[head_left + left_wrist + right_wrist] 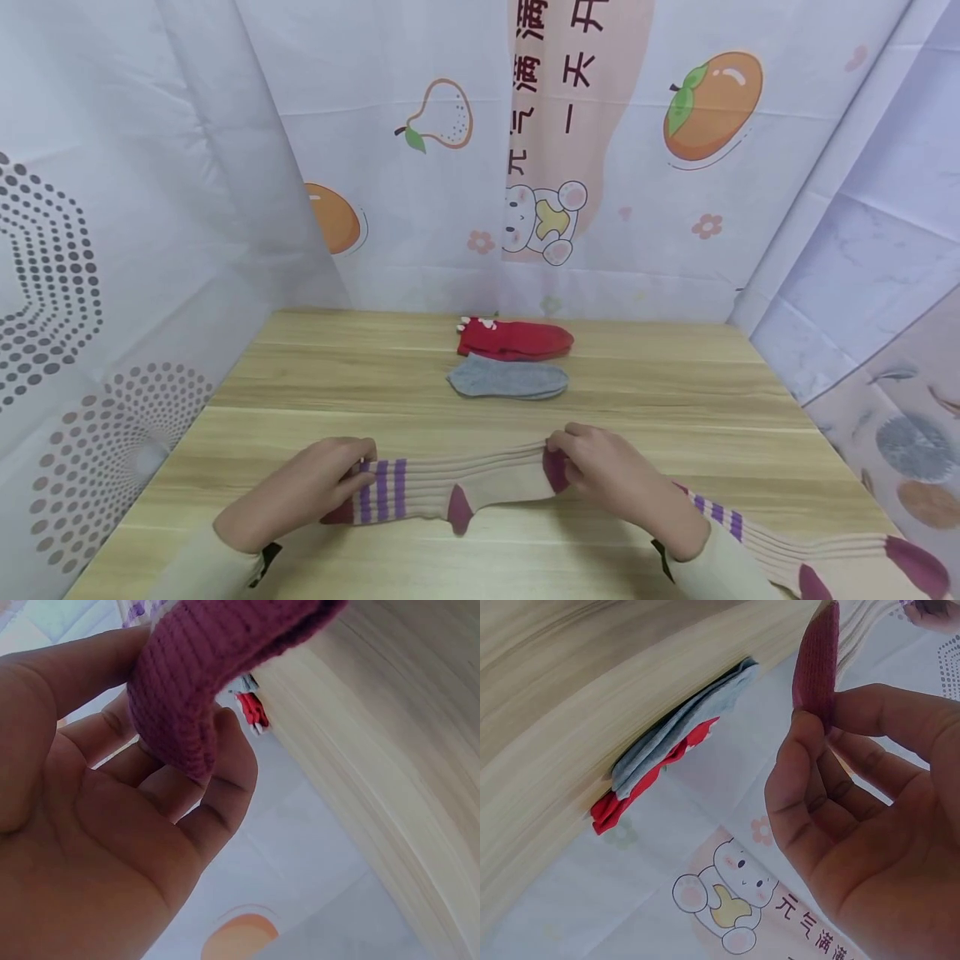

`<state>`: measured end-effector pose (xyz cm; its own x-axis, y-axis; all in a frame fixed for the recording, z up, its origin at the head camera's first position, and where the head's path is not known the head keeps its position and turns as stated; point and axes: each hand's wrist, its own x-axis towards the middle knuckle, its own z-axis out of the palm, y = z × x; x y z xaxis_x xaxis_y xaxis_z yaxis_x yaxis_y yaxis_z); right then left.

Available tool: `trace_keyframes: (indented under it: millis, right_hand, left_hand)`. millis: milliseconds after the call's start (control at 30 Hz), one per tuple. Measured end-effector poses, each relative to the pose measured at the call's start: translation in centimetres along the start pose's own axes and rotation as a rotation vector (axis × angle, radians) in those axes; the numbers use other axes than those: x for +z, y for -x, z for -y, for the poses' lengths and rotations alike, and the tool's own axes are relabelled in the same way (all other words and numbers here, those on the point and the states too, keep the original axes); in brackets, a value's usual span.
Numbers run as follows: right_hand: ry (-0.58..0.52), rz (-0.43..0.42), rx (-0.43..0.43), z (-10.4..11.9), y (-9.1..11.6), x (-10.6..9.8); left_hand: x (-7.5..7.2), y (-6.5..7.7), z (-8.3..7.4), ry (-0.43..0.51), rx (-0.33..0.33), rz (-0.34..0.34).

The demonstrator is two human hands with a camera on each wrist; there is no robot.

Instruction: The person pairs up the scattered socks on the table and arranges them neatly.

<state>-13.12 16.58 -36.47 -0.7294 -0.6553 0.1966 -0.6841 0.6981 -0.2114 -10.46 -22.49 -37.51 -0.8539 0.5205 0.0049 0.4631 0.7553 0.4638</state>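
Note:
A cream ribbed sock (pixel 502 482) with purple stripes and a maroon heel is stretched sideways between both hands over the table's near half. My left hand (pixel 318 483) pinches its maroon cuff (pixel 180 682), thumb on one side and fingers on the other in the left wrist view. At the other end, my right hand (pixel 611 475) pinches the maroon toe (pixel 816 671) between thumb and fingertip. A matching striped sock (pixel 813 550) lies to the right, partly hidden behind the right forearm.
Farther back on the wooden table (pixel 360 358) lie grey socks (pixel 510 379), with red socks (pixel 517 340) just behind them. A printed white curtain (pixel 420 217) hangs along the table's far edge, and more patterned cloth stands at both sides.

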Motion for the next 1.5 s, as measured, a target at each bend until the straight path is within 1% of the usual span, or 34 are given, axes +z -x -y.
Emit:
trace_keyframes:
  millis: [133,400,500,700,900,1100,1267,1400,1500]
  right_hand:
    - [0.005,0.020,0.028,-0.3,0.3,-0.4]
    - [0.019,0.029,0.019,-1.3,1.0,-0.9]
    - [0.029,0.030,0.019,-1.6,1.2,-0.9]
    - [0.024,0.038,0.018,-2.3,1.5,-0.4]
    - [0.033,0.051,0.044,-2.9,1.8,-0.2]
    - [0.026,0.075,0.068,-3.3,2.1,0.0]
    - [0.019,0.091,0.077,-3.5,2.3,0.3]
    - [0.018,0.109,0.096,-3.4,2.5,0.5]
    - [0.029,0.112,0.090,-3.3,2.7,0.7]
  left_hand:
    - [0.4,-0.6,-0.2,-0.001,0.011,0.008]
    - [0.8,-1.9,-0.8,0.021,0.059,0.015]
    - [1.1,-2.4,-0.9,0.022,0.069,0.021]
    - [1.8,-3.2,-0.7,0.004,0.067,0.044]
    - [2.3,-4.1,-0.7,-0.013,0.095,0.042]
    - [2.5,-4.5,-0.9,-0.006,0.129,0.044]
    - [3.0,-4.8,-0.8,-0.030,0.151,0.046]
    - [3.5,-5.0,-0.7,-0.056,0.150,0.045]
    - [3.9,-4.9,-0.8,-0.063,0.138,0.056]
